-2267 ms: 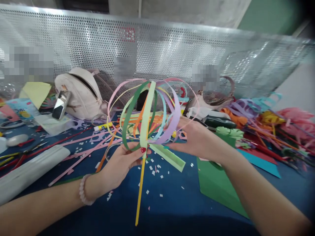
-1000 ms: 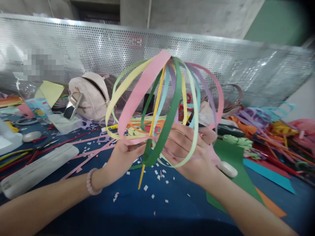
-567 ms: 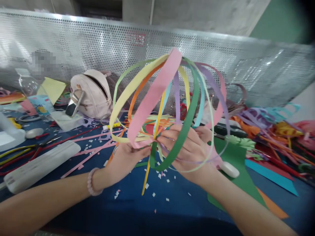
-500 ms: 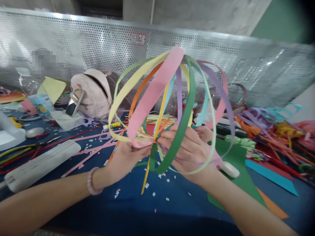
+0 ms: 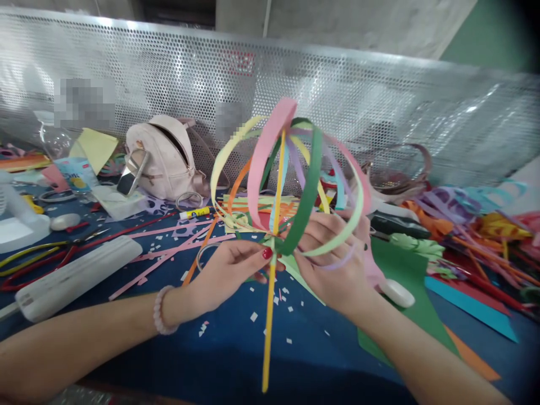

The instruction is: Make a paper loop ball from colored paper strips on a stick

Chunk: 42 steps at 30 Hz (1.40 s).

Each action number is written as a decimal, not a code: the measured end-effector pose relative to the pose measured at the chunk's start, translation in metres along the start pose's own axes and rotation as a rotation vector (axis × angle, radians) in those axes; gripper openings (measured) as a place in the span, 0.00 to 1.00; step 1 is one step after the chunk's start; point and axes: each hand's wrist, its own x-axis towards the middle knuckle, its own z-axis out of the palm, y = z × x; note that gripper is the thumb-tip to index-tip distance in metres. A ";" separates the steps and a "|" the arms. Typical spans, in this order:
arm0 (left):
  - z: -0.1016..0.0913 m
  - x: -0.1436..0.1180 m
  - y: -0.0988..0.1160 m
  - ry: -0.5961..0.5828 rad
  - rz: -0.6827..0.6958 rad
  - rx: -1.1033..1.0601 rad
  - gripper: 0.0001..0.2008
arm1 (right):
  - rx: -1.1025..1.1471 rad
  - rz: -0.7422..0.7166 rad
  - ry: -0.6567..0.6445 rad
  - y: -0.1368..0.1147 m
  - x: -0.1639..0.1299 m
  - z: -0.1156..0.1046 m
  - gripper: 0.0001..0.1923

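Both hands hold up a round globe of curved paper strips (image 5: 310, 194) in pink, green, yellow, orange, blue and purple. A thin yellow stick (image 5: 269, 315) runs upright through its middle and sticks out below. My left hand (image 5: 230, 273) pinches the stick just under the globe, thumb in front, where a pale green band shows on it. My right hand (image 5: 333, 264) is closed around the lower ends of the strips on the right side. Its fingertips lie partly behind the wide dark green strip (image 5: 310, 191).
Left on the blue table stand red-yellow scissors (image 5: 63, 253), a long white box (image 5: 80, 278), a bottle (image 5: 73, 171) and a pink backpack (image 5: 162, 163). A glue stick (image 5: 194, 213) lies behind my left hand. Green paper (image 5: 400, 304) and a white mouse-shaped object (image 5: 397, 293) lie right.
The globe has moved lower and tilted, so the stick now stands nearly upright and more of it shows below. My left hand has moved right, its thumb now on the stick.
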 end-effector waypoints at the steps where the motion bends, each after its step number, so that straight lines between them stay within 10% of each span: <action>1: 0.000 -0.001 0.000 -0.055 -0.018 -0.027 0.10 | -0.013 -0.033 0.072 0.001 0.000 0.001 0.08; 11: -0.001 -0.003 0.003 -0.028 -0.050 -0.253 0.06 | 0.102 0.033 0.110 0.000 0.005 0.003 0.06; 34: -0.012 -0.001 0.002 -0.008 0.091 0.058 0.06 | 0.384 0.152 0.102 0.011 0.008 -0.001 0.26; 39: -0.015 0.003 -0.001 0.030 0.170 0.107 0.09 | 0.614 0.176 0.369 0.043 0.009 0.001 0.45; 42: -0.016 0.005 -0.002 0.076 0.171 0.077 0.08 | 0.362 0.063 0.615 0.058 -0.002 -0.003 0.34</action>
